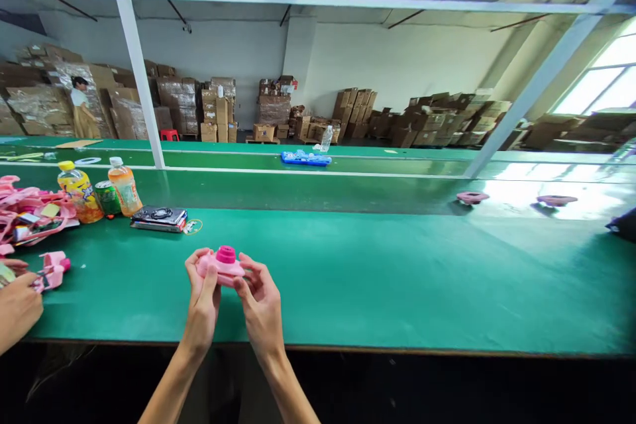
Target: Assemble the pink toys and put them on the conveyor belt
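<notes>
Between my two hands is a pink plastic toy camera [229, 267] with a darker magenta round knob on top, held just above the green table [377, 278]. My left hand [202, 295] grips its left end, thumb in front and fingers behind. At the right end, my right hand [261, 298] pinches it between thumb and fingertips. The underside of the pink piece and part of its left end are hidden by my fingers.
At the left edge a co-worker's hands [20, 301] handle a similar pink part [52, 271]. Behind them lie a heap of pink parts [30, 209], drink bottles [125, 187], a green can [107, 199] and a dark stacked item [159, 218]. Pink pieces [472, 197] and a blue tray [305, 158] lie farther back.
</notes>
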`<state>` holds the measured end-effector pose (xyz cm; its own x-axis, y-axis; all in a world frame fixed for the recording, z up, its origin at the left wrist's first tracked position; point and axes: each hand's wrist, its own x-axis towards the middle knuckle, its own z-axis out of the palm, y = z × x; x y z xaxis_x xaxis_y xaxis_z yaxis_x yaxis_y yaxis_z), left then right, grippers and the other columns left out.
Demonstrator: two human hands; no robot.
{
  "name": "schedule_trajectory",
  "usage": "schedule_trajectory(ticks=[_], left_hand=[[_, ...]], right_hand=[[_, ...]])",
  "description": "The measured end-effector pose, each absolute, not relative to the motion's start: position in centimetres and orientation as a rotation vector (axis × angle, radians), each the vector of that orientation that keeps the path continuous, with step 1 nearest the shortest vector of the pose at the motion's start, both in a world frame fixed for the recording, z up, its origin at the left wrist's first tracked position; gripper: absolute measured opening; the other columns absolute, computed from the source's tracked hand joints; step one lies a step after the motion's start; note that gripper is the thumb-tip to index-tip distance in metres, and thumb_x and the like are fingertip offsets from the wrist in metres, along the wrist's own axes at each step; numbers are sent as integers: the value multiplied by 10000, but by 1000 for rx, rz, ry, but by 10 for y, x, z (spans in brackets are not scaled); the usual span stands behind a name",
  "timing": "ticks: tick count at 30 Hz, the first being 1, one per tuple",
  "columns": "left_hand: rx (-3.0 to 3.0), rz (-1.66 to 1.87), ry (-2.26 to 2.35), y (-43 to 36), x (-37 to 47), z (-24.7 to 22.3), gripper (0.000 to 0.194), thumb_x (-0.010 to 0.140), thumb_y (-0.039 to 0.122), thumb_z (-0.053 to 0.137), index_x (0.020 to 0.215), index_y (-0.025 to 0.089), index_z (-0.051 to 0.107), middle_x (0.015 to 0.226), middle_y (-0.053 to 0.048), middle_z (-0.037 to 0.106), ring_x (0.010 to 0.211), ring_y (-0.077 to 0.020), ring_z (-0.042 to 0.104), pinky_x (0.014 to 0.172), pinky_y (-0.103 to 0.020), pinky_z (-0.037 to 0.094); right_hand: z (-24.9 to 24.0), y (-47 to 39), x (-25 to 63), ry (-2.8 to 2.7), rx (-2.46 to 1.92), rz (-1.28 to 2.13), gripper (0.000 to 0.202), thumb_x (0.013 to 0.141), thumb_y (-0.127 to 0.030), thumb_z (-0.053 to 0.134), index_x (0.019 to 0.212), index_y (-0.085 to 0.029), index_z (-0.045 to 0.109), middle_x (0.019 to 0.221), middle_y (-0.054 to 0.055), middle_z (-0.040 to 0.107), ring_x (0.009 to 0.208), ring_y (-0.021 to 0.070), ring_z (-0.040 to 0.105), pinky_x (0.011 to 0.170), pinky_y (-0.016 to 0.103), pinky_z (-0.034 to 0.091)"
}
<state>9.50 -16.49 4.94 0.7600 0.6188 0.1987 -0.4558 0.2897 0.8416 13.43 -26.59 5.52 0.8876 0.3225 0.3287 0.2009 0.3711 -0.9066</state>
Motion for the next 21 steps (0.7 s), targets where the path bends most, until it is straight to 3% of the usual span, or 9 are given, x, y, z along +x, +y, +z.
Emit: schedule_trajectory(ticks=[6, 10, 13, 15, 18, 21], left_hand=[[1267, 650, 196, -173, 112, 33, 499, 955, 628, 508, 1286, 272, 393, 1286, -122, 606, 1172, -253, 639, 1022, -406, 530], [1530, 658, 207, -170, 111, 25, 479, 1018, 571, 380, 1379, 258, 381, 1460, -180, 508, 1318, -269, 563, 1106, -440, 480], [2040, 718, 228, -137, 96, 10, 573, 1004, 487, 481, 1519, 290, 326, 1597, -152, 380, 1473, -308, 380, 1171, -521, 400], [2423, 858, 342, -106, 86, -9, 572, 969, 473, 547, 1502, 308, 420, 1563, -130, 448, 1495, -372, 317, 1171, -638, 341], [2799, 948, 518, -67, 87, -47, 556, 923, 526, 591, 1407, 251, 588, 1420, -204, 591, 1330, -449, 530, 1034, -670, 474], [3028, 932, 583, -56, 102, -81, 468, 897, 502, 655, 1335, 336, 657, 1376, -179, 632, 1239, -429, 616, 968, -630, 534]], right_hand=[[55, -287, 158, -603, -1364, 298, 340, 836, -546, 716, 889, -227, 609, 1019, 79, 754, 956, 254, 724, 873, 374, 585], [58, -300, 183, -724, -1511, 313, 349, 806, -561, 722, 845, -241, 587, 946, 63, 751, 892, 251, 730, 796, 346, 592], [69, -303, 242, -836, -1695, 179, 321, 809, -555, 683, 854, -247, 604, 959, 73, 749, 902, 264, 728, 827, 373, 578], [75, -300, 302, -848, -1859, -21, 297, 792, -547, 640, 818, -255, 593, 916, 87, 741, 875, 287, 719, 826, 413, 567], [79, -287, 395, -687, -2109, -333, 218, 728, -495, 568, 721, -285, 510, 816, 110, 707, 825, 327, 695, 825, 473, 548], [72, -273, 460, -479, -2208, -434, 164, 700, -447, 498, 664, -309, 417, 734, 149, 642, 809, 399, 687, 798, 557, 533]])
